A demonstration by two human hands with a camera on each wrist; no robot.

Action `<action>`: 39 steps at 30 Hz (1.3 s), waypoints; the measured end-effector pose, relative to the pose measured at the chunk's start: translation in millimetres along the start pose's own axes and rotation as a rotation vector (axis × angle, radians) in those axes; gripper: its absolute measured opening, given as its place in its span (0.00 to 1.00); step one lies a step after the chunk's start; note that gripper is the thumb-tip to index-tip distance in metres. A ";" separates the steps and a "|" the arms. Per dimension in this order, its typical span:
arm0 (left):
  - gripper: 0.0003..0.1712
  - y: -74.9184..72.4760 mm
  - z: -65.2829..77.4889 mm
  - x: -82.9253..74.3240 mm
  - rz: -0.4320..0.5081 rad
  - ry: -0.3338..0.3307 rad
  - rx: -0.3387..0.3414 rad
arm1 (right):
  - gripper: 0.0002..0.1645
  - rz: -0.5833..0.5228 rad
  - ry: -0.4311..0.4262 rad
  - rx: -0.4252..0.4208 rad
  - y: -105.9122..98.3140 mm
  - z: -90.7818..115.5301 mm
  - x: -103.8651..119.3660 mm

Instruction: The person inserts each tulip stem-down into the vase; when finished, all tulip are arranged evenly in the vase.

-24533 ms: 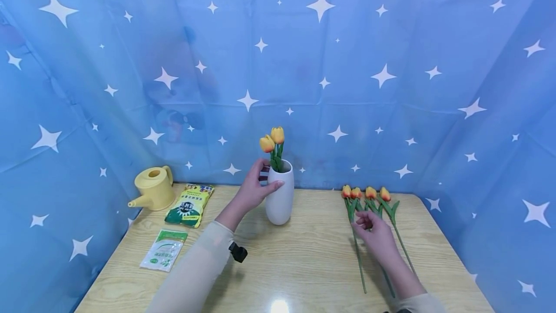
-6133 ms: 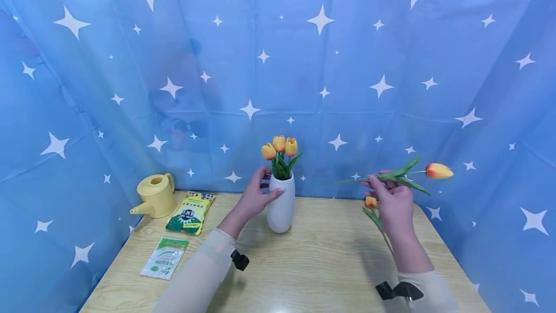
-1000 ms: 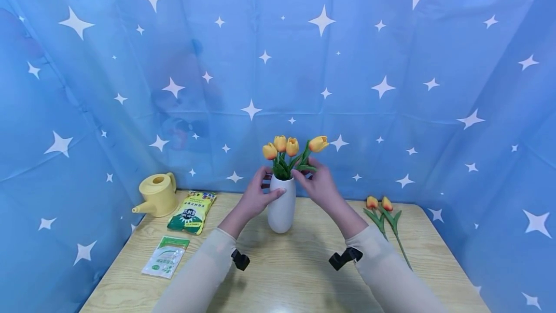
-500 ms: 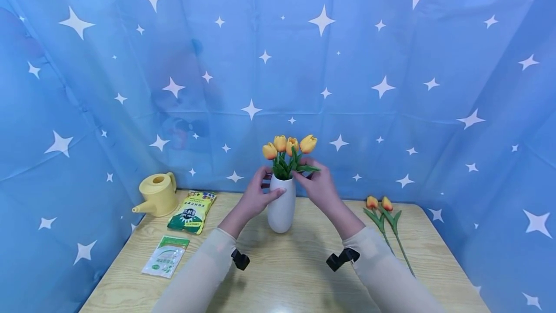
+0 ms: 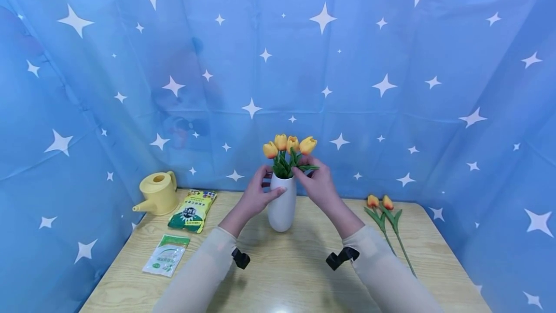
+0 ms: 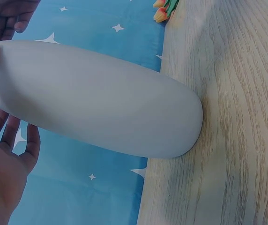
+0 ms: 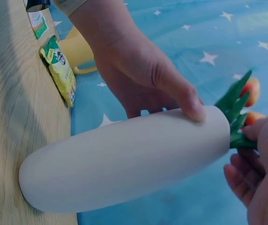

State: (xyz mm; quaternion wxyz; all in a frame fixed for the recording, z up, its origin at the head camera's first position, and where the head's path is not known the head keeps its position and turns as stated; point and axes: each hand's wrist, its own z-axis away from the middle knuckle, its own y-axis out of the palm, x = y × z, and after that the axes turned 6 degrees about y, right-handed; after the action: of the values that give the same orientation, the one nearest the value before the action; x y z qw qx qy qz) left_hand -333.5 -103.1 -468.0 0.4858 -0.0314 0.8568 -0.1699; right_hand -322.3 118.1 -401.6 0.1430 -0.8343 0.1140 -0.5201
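A white vase [image 5: 282,206] stands upright on the table, with several yellow-orange tulips [image 5: 281,142] in its mouth. My left hand [image 5: 255,195] grips it near the rim, thumb in front and fingers round the far side. At the right of the rim my right hand [image 5: 320,182] pinches the stem and leaves of the rightmost tulip [image 5: 308,145], whose lower stem is hidden. In the right wrist view green leaves [image 7: 239,110] come out of the vase mouth beside my right fingers. The left wrist view shows the vase's base [image 6: 185,122] resting on the wood.
Two more tulips [image 5: 380,202] lie on the right of the table [image 5: 278,274]. A yellow watering can [image 5: 158,194], a yellow-green packet [image 5: 192,211] and a white-green packet [image 5: 167,255] lie at the left. Behind hangs a blue star-patterned curtain [image 5: 278,62].
The rightmost tulip was brought from the right side to the vase. Over the last second its bloom swung left and stands more upright. My left hand stays on the vase.
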 end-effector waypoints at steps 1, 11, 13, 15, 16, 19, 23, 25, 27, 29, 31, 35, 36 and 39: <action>0.34 0.0 -0.1 0.0 0.001 0.003 0.000 | 0.06 0.001 -0.010 -0.001 0.4 -0.1 0.0; 0.34 0.1 -0.8 0.4 -0.002 0.002 -0.002 | 0.07 0.081 0.013 0.019 4.5 -2.4 4.3; 0.33 0.3 -1.1 0.7 -0.005 0.003 -0.006 | 0.07 0.095 0.025 0.021 4.8 -3.3 5.6; 0.33 0.6 -1.4 1.4 -0.004 0.005 -0.007 | 0.06 0.100 0.037 0.027 5.0 -3.7 6.3; 0.33 0.6 -1.4 1.4 -0.003 0.006 -0.007 | 0.06 0.098 0.043 0.030 5.0 -3.8 6.6; 0.33 0.7 -1.5 1.9 0.003 0.007 -0.003 | 0.06 0.097 0.063 0.030 4.8 -2.7 7.2; 0.33 0.3 -1.1 2.2 0.003 0.008 0.000 | 0.08 0.104 0.074 0.028 4.9 -0.6 7.2; 0.33 0.4 -1.1 2.3 0.006 0.012 0.001 | 0.08 0.100 0.077 0.029 5.0 0.2 7.4; 0.34 0.6 -0.8 2.0 0.003 0.011 0.002 | 0.09 0.091 0.083 0.033 4.7 1.0 7.3; 0.34 0.8 -0.2 2.4 0.003 0.007 0.006 | 0.11 0.074 0.095 0.041 3.9 2.3 6.6; 0.35 0.9 0.3 2.5 -0.001 0.002 0.010 | 0.14 0.057 0.113 0.050 2.2 4.4 5.6; 0.36 0.9 0.6 2.4 0.001 -0.007 0.011 | 0.19 0.056 0.151 0.057 -3.7 8.9 0.5; 0.36 0.8 0.5 2.4 0.002 -0.008 0.010 | 0.18 0.057 0.156 0.056 -5.9 10.4 -0.1; 0.35 0.6 0.2 2.5 0.005 -0.016 0.006 | 0.16 0.074 0.162 0.056 -13.8 16.2 -4.5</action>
State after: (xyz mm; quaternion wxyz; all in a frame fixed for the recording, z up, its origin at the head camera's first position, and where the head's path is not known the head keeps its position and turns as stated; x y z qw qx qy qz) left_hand -334.5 -103.1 -470.4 0.4932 -0.0289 0.8525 -0.1709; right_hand -309.1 134.5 -407.2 0.1755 -0.7803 0.1415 -0.5834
